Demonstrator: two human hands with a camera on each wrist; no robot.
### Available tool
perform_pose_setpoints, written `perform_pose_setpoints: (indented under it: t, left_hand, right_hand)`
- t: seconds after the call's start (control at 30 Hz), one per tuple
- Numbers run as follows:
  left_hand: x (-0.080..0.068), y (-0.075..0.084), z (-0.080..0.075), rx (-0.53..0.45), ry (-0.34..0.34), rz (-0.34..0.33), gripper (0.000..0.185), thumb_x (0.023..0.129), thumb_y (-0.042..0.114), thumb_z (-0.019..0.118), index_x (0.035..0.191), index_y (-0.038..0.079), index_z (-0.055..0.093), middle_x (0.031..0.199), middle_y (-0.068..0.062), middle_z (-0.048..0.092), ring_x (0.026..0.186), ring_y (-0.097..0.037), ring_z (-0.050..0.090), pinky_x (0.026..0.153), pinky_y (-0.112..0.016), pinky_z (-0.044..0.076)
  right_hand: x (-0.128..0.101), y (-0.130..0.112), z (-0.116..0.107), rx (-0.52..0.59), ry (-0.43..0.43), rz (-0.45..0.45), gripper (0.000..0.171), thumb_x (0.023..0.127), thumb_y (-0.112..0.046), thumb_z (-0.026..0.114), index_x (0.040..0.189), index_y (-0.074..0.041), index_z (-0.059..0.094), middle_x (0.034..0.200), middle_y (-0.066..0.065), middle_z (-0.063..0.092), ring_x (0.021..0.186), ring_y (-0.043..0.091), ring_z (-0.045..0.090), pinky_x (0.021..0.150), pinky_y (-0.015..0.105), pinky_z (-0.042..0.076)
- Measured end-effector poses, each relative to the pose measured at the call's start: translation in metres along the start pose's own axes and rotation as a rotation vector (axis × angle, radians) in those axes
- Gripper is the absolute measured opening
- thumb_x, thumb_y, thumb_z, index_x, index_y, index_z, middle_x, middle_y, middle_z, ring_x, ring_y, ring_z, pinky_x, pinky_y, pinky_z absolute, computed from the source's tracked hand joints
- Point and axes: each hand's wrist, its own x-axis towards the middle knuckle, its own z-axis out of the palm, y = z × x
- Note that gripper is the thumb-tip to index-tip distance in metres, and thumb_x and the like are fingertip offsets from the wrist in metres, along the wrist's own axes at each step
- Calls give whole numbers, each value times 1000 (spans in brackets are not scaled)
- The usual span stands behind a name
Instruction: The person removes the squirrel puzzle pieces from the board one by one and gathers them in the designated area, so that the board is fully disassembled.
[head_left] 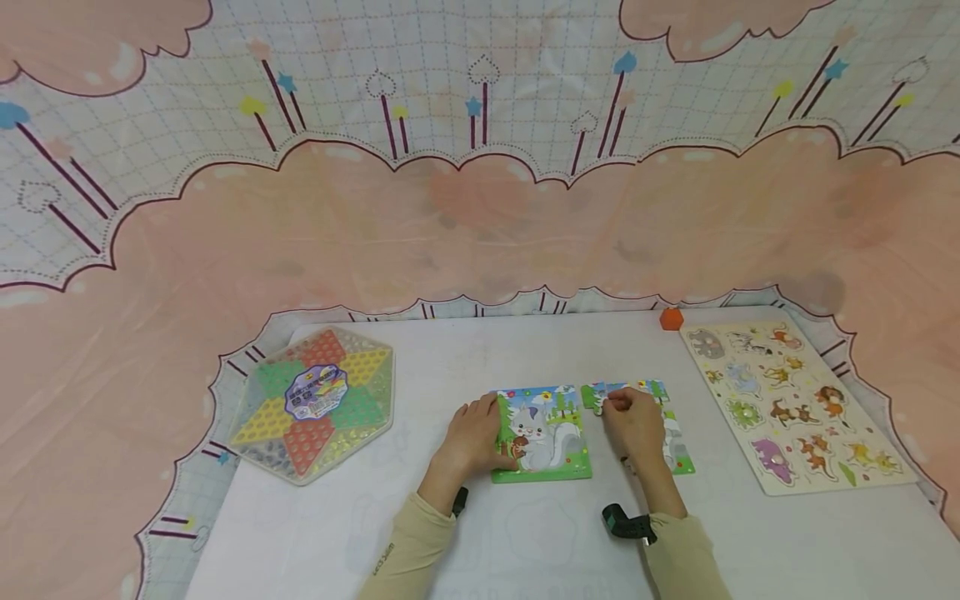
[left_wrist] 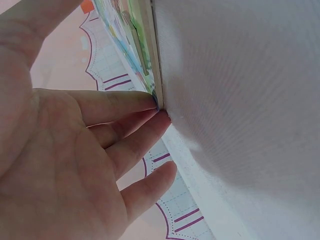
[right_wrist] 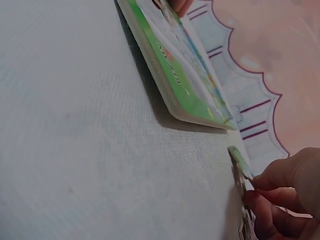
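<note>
A square jigsaw board (head_left: pixel 551 433) with a grey squirrel picture and a green border lies on the white table. My left hand (head_left: pixel 472 435) rests along its left side, the thumb low on the board. In the left wrist view, fairly straight fingers (left_wrist: pixel 127 102) touch the board's corner. To the right, a group of puzzle pieces (head_left: pixel 678 446) in similar colours lies partly under my right hand (head_left: pixel 637 423). That hand pinches a small green puzzle piece (right_wrist: pixel 240 162) between thumb and finger, near the upper left of the group. The fingers hide part of the piece.
At the left lies a hexagonal Chinese checkers set (head_left: pixel 360 408) in clear packaging. A wooden animal peg puzzle (head_left: pixel 806 429) lies at the right, with a small orange block (head_left: pixel 671 319) by its upper corner. Behind the table (head_left: pixel 450 354) hangs a patterned pink cloth (head_left: pixel 375 242).
</note>
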Motion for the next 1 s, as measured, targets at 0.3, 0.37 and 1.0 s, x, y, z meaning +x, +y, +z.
perform_pose_setpoints:
  t: [0.3, 0.37, 1.0]
  left_hand:
    - [1, 0, 1, -11, -5, -3, 104, 69, 53, 86, 142, -9, 43, 147, -18, 42, 132, -32, 45, 110, -48, 35]
    - [1, 0, 1, -9, -1, -1, 104, 69, 53, 86, 142, -9, 44, 147, -18, 42, 132, -32, 45, 109, -49, 35]
    - [1, -1, 1, -14, 2, -5, 104, 68, 52, 87, 141, -9, 44, 146, -19, 43, 132, -33, 45, 110, -49, 35]
  right_hand:
    - [-2, -1, 2, -35, 0, 7, 19, 88, -15, 65, 96, 0, 73, 81, 9, 69, 75, 26, 64, 55, 33, 44]
    - [-2, -1, 3, -40, 3, 6, 19, 88, -15, 65, 96, 0, 73, 80, 8, 69, 75, 26, 63, 55, 34, 44]
    - [-1, -2, 6, -59, -7, -43, 19, 86, -14, 68, 95, 2, 73, 80, 10, 69, 76, 27, 63, 58, 34, 43]
